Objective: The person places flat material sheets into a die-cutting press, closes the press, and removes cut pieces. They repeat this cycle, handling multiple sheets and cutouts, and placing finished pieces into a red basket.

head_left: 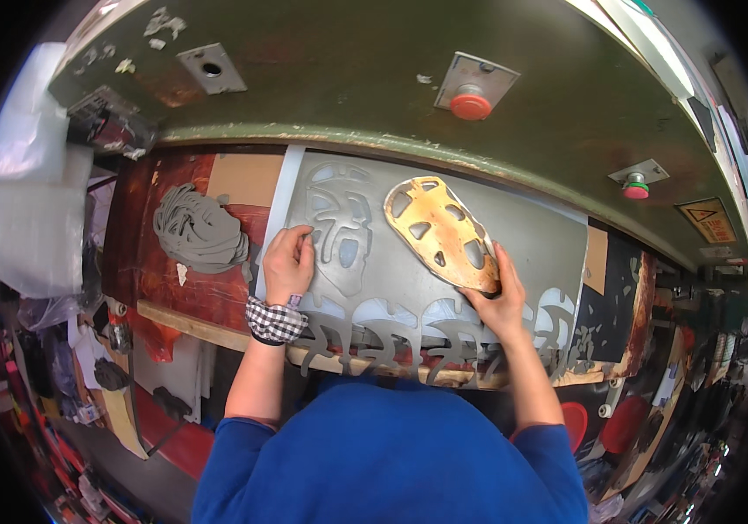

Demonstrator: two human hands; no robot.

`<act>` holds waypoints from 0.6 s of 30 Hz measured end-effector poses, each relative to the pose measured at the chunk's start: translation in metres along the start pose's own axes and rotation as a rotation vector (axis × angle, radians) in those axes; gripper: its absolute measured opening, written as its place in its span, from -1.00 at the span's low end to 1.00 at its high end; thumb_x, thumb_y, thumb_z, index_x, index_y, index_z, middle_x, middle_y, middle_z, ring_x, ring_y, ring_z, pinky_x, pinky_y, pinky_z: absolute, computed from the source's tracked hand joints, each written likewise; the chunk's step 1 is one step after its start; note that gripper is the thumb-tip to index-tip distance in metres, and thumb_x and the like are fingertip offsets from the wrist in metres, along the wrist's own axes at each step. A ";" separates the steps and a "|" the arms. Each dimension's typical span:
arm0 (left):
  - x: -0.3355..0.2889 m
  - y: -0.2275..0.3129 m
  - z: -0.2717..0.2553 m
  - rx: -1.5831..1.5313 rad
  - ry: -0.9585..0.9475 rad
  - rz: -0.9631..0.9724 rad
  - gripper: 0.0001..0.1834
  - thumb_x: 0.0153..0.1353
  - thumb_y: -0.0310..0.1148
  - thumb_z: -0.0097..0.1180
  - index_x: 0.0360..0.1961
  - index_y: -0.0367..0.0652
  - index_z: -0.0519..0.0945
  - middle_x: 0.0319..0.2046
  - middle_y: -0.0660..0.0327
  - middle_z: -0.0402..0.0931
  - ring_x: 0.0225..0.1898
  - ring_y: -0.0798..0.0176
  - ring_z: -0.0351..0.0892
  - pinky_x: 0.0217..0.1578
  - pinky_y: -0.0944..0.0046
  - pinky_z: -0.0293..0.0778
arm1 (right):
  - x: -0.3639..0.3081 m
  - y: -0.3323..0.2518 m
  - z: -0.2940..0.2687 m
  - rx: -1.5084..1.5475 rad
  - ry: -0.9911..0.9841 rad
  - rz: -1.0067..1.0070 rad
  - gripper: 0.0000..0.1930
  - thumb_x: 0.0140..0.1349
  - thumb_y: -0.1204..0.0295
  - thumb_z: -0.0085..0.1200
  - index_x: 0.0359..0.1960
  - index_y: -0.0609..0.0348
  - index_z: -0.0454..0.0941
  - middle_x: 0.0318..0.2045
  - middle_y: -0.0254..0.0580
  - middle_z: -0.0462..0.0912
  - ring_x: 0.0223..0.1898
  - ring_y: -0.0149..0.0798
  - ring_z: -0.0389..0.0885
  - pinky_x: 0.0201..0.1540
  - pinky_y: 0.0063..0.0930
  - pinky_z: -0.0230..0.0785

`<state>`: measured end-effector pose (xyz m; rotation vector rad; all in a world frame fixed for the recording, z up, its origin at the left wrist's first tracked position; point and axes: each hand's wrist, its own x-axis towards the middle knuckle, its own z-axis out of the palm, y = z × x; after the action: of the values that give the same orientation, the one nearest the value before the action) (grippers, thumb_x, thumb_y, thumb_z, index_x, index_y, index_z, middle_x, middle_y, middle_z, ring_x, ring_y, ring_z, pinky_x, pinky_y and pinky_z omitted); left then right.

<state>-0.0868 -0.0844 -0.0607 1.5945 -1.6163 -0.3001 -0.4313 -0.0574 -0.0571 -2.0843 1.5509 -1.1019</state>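
My right hand (502, 301) grips the lower right end of a yellowish, sole-shaped cutting die (437, 229) with several openings. The die is tilted over a grey sheet (527, 236). At the sheet's left side, the fingers of my left hand (288, 265) are pinched together beside a sole-shaped cut outline (341, 214). What they hold, if anything, is hidden. Along the sheet's near edge runs a row of cut-out gaps with curved grey strips (383, 336) between them. A pile of grey cut pieces (199, 229) lies left of my left hand.
A green machine beam (339, 79) spans the far side above the sheet, with a red push button (470, 103) and a smaller red-and-green button (635, 188). Grey scraps (597, 327) lie on the right end of the bed. A wooden rail (195, 325) borders the near edge.
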 end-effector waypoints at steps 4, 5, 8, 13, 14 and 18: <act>0.029 -0.003 0.011 0.035 -0.011 0.034 -0.87 0.13 -0.56 0.11 -0.27 -0.24 0.60 -0.54 0.14 0.43 -0.58 0.18 0.43 -0.52 0.25 0.38 | 0.023 0.002 0.014 0.032 0.027 0.031 -0.02 -0.26 0.38 0.53 0.28 0.27 0.24 0.14 0.15 0.46 0.12 0.07 0.50 0.13 -0.29 0.41; 0.036 -0.003 0.014 0.049 -0.020 0.045 -0.88 0.14 -0.55 0.11 -0.27 -0.24 0.60 -0.54 0.14 0.43 -0.58 0.18 0.43 -0.53 0.25 0.38 | 0.033 0.003 0.015 0.036 0.004 0.058 -0.01 -0.26 0.36 0.54 0.28 0.27 0.23 0.14 0.15 0.45 0.13 0.06 0.50 0.14 -0.29 0.41; 0.054 -0.006 0.014 -0.020 -0.047 -0.053 -0.86 0.17 -0.54 0.10 -0.23 -0.25 0.60 -0.49 0.13 0.49 -0.54 0.22 0.48 -0.48 0.30 0.41 | 0.054 0.001 0.008 0.040 -0.090 0.103 0.13 -0.32 0.33 0.55 0.35 0.25 0.08 0.20 0.20 0.37 0.20 0.06 0.42 0.20 -0.29 0.34; 0.039 -0.023 -0.011 0.111 0.119 -0.050 -0.76 0.18 -0.58 0.04 -0.11 -0.23 0.57 -0.35 0.09 0.52 -0.32 0.10 0.53 -0.29 0.23 0.46 | 0.050 -0.010 -0.039 0.165 0.199 0.351 0.00 -0.05 0.42 0.40 0.38 0.32 -0.02 0.31 0.19 0.18 0.30 0.10 0.25 0.27 -0.12 0.23; 0.030 -0.029 -0.016 0.141 0.197 -0.038 -0.74 0.17 -0.58 0.04 -0.09 -0.23 0.56 -0.34 0.08 0.50 -0.32 0.07 0.51 -0.29 0.20 0.45 | 0.055 -0.004 -0.055 0.074 0.270 0.356 -0.07 0.05 0.42 0.30 0.39 0.33 -0.05 0.32 0.20 0.16 0.32 0.09 0.21 0.29 -0.09 0.18; 0.012 -0.057 -0.016 0.203 0.179 -0.226 -0.83 0.27 -0.42 0.03 -0.17 -0.25 0.55 -0.34 0.03 0.53 -0.34 -0.02 0.51 -0.22 0.10 0.41 | 0.113 0.027 -0.109 -0.195 0.680 0.226 -0.13 0.31 0.04 -0.05 0.39 0.43 -0.19 0.37 0.29 -0.03 0.41 0.13 -0.06 0.40 -0.05 -0.18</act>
<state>-0.0333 -0.0985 -0.0846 1.9059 -1.3665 -0.1083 -0.5161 -0.1497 0.0403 -1.6542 2.2058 -1.7379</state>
